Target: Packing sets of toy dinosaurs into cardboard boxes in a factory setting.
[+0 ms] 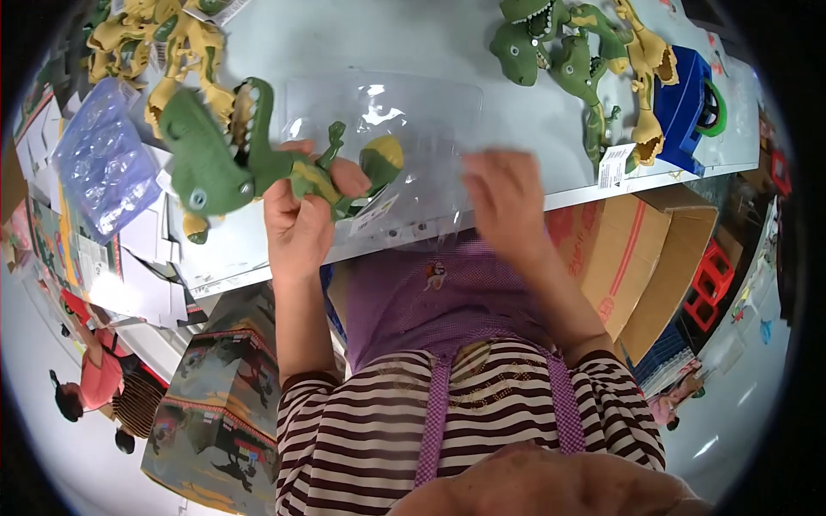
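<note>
My left hand (301, 215) is closed round the body of a green toy dinosaur (206, 163) with yellow patches, a large head and an open toothy jaw. Its head points left and its small arm sticks up beside my fingers. Under and beside the toy, a clear plastic bag or tray (422, 112) lies on the table and reaches its front edge. Over the right side of this plastic is my right hand (508, 202), smeared by motion. Whether its fingers grip the plastic I cannot tell. A white tag (375, 215) hangs near the dinosaur's body.
Several similar toy dinosaurs (594, 64) lie at the back right beside a blue toy piece (684, 112). Yellow dinosaur parts (185, 60) sit at the back left. A bluish plastic packet (105, 159) rests at the left edge. Below stand an open carton (645, 249) and printed boxes (219, 404).
</note>
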Demonstrator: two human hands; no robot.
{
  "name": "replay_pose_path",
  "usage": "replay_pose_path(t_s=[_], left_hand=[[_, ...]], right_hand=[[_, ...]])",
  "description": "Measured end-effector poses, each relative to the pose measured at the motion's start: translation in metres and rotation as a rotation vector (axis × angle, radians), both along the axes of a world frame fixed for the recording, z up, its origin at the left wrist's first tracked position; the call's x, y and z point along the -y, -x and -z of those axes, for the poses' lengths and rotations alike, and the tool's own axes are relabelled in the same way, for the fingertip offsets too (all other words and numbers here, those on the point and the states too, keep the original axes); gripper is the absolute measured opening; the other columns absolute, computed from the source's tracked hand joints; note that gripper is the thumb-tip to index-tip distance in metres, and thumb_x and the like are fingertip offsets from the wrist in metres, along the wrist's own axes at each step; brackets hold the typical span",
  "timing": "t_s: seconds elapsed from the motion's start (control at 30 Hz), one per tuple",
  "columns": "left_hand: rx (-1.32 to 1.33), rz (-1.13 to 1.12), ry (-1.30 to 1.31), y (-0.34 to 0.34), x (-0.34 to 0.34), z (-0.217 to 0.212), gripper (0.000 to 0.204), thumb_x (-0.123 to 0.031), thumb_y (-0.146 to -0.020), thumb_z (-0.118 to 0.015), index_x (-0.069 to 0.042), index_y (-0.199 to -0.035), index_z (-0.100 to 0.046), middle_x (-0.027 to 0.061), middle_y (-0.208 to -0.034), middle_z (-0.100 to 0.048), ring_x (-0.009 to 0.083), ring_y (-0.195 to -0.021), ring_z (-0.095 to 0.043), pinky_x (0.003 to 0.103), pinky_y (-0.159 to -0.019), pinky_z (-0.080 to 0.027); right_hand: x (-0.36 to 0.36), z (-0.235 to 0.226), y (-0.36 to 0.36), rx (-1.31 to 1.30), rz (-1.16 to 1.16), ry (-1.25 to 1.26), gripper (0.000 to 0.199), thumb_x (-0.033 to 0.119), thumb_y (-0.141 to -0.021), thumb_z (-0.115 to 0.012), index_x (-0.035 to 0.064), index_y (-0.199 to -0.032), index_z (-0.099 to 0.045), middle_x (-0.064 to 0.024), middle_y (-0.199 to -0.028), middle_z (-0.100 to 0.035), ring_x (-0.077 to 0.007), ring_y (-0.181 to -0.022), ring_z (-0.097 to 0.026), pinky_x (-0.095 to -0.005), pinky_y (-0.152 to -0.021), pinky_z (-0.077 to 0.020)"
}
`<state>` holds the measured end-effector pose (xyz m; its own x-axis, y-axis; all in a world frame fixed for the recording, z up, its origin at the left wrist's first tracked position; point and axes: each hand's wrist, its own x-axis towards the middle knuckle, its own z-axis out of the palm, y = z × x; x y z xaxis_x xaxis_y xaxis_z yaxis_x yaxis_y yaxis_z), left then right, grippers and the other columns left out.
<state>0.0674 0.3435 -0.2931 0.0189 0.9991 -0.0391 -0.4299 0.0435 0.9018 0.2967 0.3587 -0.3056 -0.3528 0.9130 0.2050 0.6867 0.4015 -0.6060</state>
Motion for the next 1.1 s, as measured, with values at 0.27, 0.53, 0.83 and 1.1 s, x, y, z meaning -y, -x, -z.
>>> replay_pose_path(t_s=[0.27,0.53,0.83,1.1], left_hand=[[0.178,0.061,0.142,-0.023,-0.006,0.003,0.059,-0.04,-0.088,-0.052,0.001,-0.125,-0.03,0.0113,-0.072,-0.05,0.024,-0.072,-0.052,0.042,-0.072,-0.045],[0.029,0.114,0.091,-0.048,0.007,-0.002,0.057,-0.041,-0.089,-0.049,0.003,-0.121,-0.031,0.0121,-0.074,-0.051,0.0243,-0.072,-0.055,0.05,-0.083,-0.045],[-0.318,-0.014,0.03,-0.089,0.003,0.002,0.047,-0.038,-0.094,-0.038,0.001,-0.119,-0.034,0.0127,-0.063,-0.05,0.022,-0.052,-0.053,0.032,-0.051,-0.043],[-0.574,-0.084,-0.047,-0.106,-0.002,0.007,0.029,-0.015,-0.095,-0.039,0.002,-0.118,-0.035,0.0088,-0.085,-0.053,0.0103,-0.06,-0.05,0.022,-0.055,-0.042]], right_hand=[[-0.058,0.031,-0.011,0.09,-0.277,-0.014,0.047,0.01,-0.076,-0.06,0.0125,-0.122,-0.05,-0.012,-0.113,-0.048,-0.0324,-0.103,-0.044,-0.0413,-0.089,-0.037],[-0.04,0.045,-0.008,-0.015,-0.219,-0.035,0.05,0.011,-0.076,-0.06,0.0127,-0.125,-0.047,-0.0121,-0.102,-0.047,-0.0302,-0.092,-0.044,-0.0385,-0.083,-0.0383],[-0.036,0.043,-0.006,-0.006,-0.217,-0.129,0.051,0.01,-0.076,-0.06,0.0103,-0.125,-0.045,-0.0117,-0.101,-0.045,-0.0304,-0.094,-0.043,-0.0394,-0.084,-0.0364],[-0.036,0.053,-0.005,-0.032,-0.24,-0.17,0.047,0.009,-0.073,-0.06,0.0051,-0.119,-0.05,-0.0113,-0.1,-0.047,-0.0314,-0.098,-0.044,-0.0397,-0.087,-0.0357]])
